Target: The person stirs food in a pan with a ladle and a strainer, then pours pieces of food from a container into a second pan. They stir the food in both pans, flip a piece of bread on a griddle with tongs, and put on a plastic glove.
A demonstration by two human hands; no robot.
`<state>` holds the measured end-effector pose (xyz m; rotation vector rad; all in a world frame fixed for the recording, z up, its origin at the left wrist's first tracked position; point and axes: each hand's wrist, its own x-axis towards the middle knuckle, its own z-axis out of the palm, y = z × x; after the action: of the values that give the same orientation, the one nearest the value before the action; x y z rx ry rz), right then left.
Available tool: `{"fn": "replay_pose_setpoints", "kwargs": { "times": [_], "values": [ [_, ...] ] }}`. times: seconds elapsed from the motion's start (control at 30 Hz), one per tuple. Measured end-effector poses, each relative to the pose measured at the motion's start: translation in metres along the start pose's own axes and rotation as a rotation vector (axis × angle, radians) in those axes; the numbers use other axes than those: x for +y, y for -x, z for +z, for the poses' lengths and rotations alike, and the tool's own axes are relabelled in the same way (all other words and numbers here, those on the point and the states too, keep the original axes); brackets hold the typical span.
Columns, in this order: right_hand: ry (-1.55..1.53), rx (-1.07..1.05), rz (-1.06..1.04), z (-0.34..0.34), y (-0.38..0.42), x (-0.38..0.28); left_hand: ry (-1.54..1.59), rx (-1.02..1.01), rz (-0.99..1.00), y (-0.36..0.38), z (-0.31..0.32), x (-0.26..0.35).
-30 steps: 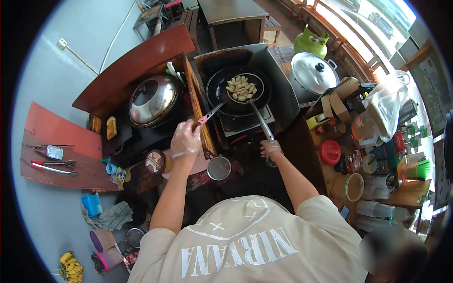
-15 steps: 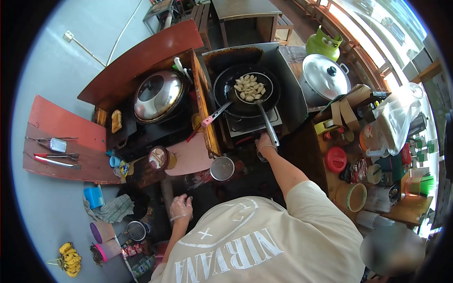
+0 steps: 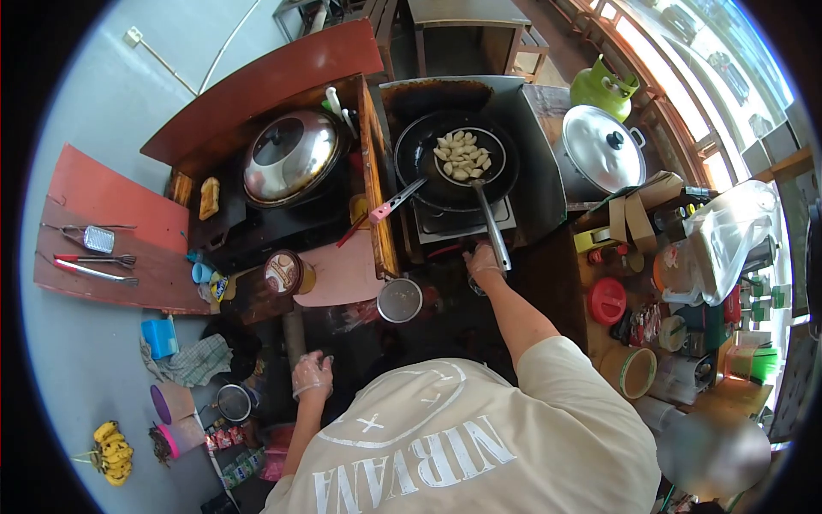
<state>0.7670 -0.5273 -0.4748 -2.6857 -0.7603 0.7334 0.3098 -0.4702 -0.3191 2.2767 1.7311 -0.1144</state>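
My right hand point(image 3: 484, 263), in a clear plastic glove, is at the front of the gas stove point(image 3: 462, 224). Its fingers are bent in against the stove front, and what they grip is hidden. Above that hand, a long-handled strainer point(image 3: 491, 227) rests in a black wok point(image 3: 413, 154), with several pale, dumpling-like pieces point(image 3: 462, 154) in its bowl. Pink-handled tongs point(image 3: 396, 202) lean on the wok's left rim. My left hand point(image 3: 312, 374), also gloved, hangs low at the left with loosely bent fingers and holds nothing.
A lidded pan point(image 3: 291, 158) stands behind a wooden divider point(image 3: 372, 163) on the left. A large lidded pot point(image 3: 602, 152) and a green gas cylinder point(image 3: 604, 88) are at the right. Jars and packets crowd the right-hand counter point(image 3: 591, 351). A small round sieve point(image 3: 400, 301) lies nearer me.
The view has shifted slightly. My left hand has moved a little to the left, away from my body. My right hand stays at the stove front, and the strainer remains in the wok.
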Motion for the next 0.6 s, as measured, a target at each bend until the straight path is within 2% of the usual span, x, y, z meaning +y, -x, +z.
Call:
{"fn": "replay_pose_setpoints", "kwargs": {
  "times": [0.13, 0.2, 0.27, 0.33, 0.4, 0.6],
  "values": [
    [-0.023, 0.136, -0.054, 0.002, 0.004, 0.002, 0.058, 0.002, -0.011, -0.021, 0.004, -0.012],
    [-0.010, 0.054, -0.008, -0.012, 0.013, -0.007, 0.170, 0.108, 0.092, -0.043, 0.006, -0.024],
    [0.018, 0.080, 0.026, -0.016, 0.021, -0.014, 0.229, 0.175, 0.130, -0.074, -0.016, -0.022],
    [0.005, 0.082, 0.086, -0.016, 0.024, -0.020, 0.245, 0.346, 0.302, -0.112, -0.038, -0.025],
    [0.012, 0.104, 0.100, -0.014, 0.027, -0.025, 0.283, 0.450, 0.372, -0.151, -0.070, -0.021],
    [0.005, 0.186, 0.217, 0.010, 0.025, -0.034, 0.305, 0.552, 0.489, -0.244, -0.131, -0.028]
  ]
}}
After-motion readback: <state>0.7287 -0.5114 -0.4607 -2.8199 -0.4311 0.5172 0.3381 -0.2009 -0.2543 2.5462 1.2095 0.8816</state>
